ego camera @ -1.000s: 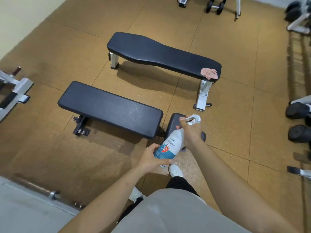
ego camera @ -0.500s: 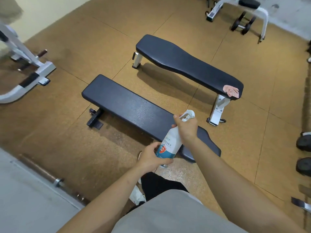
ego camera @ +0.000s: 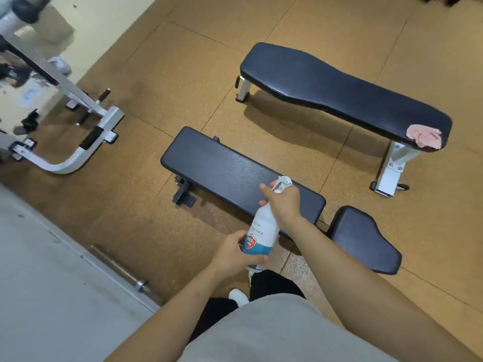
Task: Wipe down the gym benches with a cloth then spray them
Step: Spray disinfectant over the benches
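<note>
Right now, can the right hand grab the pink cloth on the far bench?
Probably not. The right hand grips the spray bottle, and the pink cloth lies at the end of the far bench, beyond the near bench. It looks too far without stepping closer.

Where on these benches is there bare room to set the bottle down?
The far bench is bare along its pad except the right end, where the pink cloth lies. The near bench is bare toward its left end; the right hand and spray bottle crowd its right end.
</note>
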Available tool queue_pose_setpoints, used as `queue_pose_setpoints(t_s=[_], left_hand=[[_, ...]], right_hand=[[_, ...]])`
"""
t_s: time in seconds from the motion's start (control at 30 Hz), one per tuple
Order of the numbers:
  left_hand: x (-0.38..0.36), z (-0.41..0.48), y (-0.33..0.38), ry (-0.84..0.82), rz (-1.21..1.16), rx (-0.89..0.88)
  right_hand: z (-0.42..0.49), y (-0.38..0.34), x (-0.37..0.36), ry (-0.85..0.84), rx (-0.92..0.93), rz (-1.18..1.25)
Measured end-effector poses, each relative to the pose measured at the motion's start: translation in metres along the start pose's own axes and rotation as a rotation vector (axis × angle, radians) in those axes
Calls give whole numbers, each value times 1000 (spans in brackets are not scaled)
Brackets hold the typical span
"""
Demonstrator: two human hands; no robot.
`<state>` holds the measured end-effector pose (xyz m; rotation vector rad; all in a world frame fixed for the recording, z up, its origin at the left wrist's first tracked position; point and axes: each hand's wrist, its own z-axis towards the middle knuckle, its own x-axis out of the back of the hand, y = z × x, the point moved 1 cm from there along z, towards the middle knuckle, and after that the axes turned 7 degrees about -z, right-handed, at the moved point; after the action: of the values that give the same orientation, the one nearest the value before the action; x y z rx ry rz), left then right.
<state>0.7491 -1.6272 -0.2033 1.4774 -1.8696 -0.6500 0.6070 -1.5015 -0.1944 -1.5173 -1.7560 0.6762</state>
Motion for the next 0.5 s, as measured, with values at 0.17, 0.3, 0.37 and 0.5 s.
queue_pose_setpoints(t_s=[0.17,0.3,0.37,0.5], left_hand=[[24,19,1,35,-2,11],[43,29,1,10,85,-10],[55,32,0,-13,100,-26],[82,38,-10,-68,86,-66]], right_hand=[[12,-13,-22,-51,35,17],[14,-15,-40,28,4,2],[13,-18,-50,20,22,-13],[6,-26,-75,22,64,4]])
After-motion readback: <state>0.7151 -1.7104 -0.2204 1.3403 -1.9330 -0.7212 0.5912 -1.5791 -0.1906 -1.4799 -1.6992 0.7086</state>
